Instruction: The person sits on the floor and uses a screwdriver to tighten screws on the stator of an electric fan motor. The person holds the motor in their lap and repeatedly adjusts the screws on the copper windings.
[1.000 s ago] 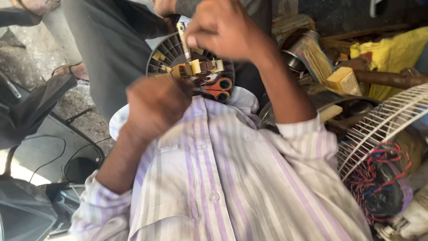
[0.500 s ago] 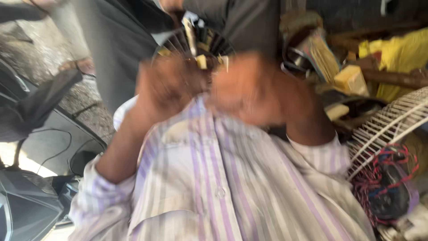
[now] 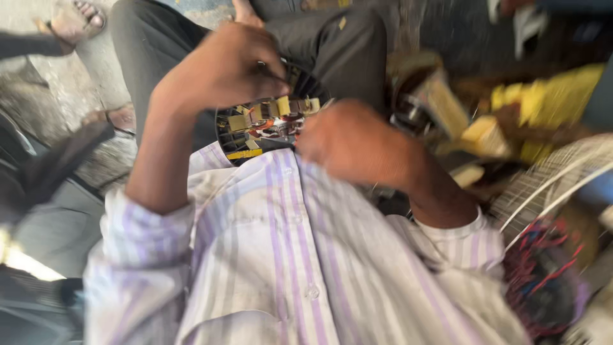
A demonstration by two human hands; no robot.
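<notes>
A round black fan motor stator point(image 3: 258, 124) with yellow insulating strips and reddish copper windings rests on my lap, just above my striped shirt. My left hand point(image 3: 223, 70) is curled over its upper rim, fingertips pinched on the edge. My right hand point(image 3: 351, 144) is blurred and sits as a loose fist against the stator's right side. Whether it holds anything is hidden by the blur.
A white wire fan guard point(image 3: 555, 185) lies at the right, with a tangle of red and blue wires point(image 3: 543, 281) below it. Yellow cloth point(image 3: 549, 102) and wooden blocks point(image 3: 485, 131) crowd the upper right. Another person's sandalled foot point(image 3: 76, 19) is at the top left.
My right hand has dropped from above the stator to its right side. My left hand has risen from in front of my shirt to the stator's upper rim.
</notes>
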